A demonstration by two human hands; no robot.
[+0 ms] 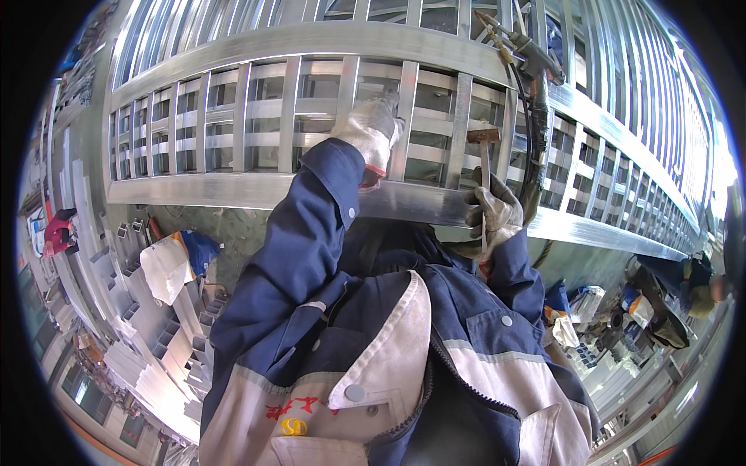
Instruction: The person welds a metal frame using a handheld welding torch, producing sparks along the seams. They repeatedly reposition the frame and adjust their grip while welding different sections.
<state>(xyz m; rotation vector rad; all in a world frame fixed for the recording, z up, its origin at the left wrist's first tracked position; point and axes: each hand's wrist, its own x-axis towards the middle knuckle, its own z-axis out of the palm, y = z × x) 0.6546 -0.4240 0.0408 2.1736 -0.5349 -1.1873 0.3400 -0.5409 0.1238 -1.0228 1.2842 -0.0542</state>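
Observation:
A silvery metal grille of crossed bars lies in front of me. My left hand, in a white glove with grey fingers, is closed at an upright bar near the grille's middle; its fingertips are partly hidden. To its right, my right hand wears a grey-and-white glove and grips a hammer by its handle. The hammer stands roughly upright, its small brownish head above the fist and over the grille.
A torch-like tool with dark hoses rests across the grille, right of the hammer. More metal frames stretch behind and to the right. On the left stand metal profiles and a white bag. Another person is at the far right.

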